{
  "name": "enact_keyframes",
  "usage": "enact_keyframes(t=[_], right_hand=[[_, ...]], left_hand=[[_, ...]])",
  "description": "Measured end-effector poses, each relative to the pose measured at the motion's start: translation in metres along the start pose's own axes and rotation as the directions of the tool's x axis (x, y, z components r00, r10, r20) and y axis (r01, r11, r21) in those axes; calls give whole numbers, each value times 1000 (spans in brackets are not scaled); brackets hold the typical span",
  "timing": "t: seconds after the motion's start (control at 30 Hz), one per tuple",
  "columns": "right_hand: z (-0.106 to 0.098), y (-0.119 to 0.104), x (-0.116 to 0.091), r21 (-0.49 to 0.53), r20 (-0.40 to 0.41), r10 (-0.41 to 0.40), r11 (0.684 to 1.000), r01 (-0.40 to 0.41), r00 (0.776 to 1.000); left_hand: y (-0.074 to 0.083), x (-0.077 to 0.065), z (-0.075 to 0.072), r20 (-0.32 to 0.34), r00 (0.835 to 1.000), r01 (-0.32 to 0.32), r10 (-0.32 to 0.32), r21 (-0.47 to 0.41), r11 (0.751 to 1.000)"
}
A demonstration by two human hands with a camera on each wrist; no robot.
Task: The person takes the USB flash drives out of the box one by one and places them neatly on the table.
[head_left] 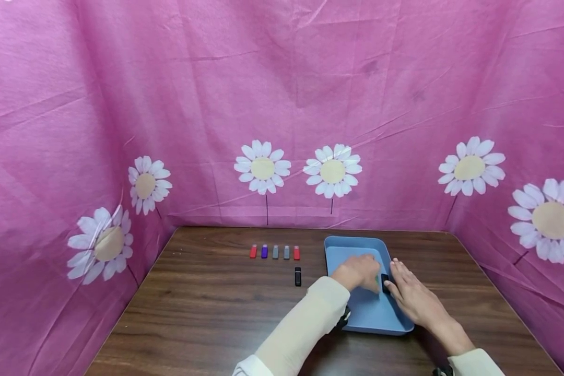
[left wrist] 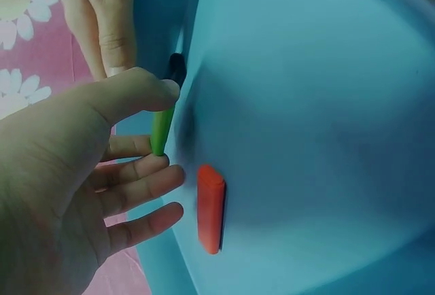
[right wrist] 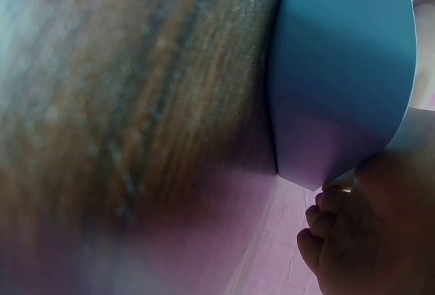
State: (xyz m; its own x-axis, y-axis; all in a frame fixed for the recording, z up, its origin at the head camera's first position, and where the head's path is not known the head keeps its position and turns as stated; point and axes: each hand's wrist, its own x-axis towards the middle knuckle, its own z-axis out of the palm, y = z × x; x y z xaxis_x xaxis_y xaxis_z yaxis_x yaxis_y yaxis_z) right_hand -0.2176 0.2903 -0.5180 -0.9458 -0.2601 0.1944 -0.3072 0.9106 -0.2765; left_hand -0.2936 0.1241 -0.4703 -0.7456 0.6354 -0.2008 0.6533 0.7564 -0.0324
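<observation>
My left hand (head_left: 361, 272) reaches into a blue tray (head_left: 357, 308). Its thumb and index finger pinch a small green stick (left wrist: 161, 132), which looks like a USB flash drive, held upright near the tray's side wall. A black piece (head_left: 385, 283) shows just beyond it; whether the two are joined I cannot tell. On the tray floor below the left fingers lies a red stick (left wrist: 211, 210), hidden in the head view. My right hand (head_left: 413, 295) rests on the tray's right rim, fingers stretched forward and thumb beside the black piece.
Left of the tray, several small USB flash drives stand in a row on the wooden table (head_left: 207, 303): red (head_left: 253, 251), blue (head_left: 265, 251), grey and red (head_left: 296, 253). A black USB flash drive (head_left: 298, 277) lies nearer me. Pink cloth (head_left: 301, 104) with daisies surrounds the table.
</observation>
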Motion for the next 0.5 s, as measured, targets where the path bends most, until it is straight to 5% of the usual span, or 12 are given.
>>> enact_keyframes(t=[0.5], right_hand=[[-2,-3,-1,5,19,18,1000,-18,1000]], left_hand=[[-23,-6,-12,-23,1000,-4,4,-38,999]])
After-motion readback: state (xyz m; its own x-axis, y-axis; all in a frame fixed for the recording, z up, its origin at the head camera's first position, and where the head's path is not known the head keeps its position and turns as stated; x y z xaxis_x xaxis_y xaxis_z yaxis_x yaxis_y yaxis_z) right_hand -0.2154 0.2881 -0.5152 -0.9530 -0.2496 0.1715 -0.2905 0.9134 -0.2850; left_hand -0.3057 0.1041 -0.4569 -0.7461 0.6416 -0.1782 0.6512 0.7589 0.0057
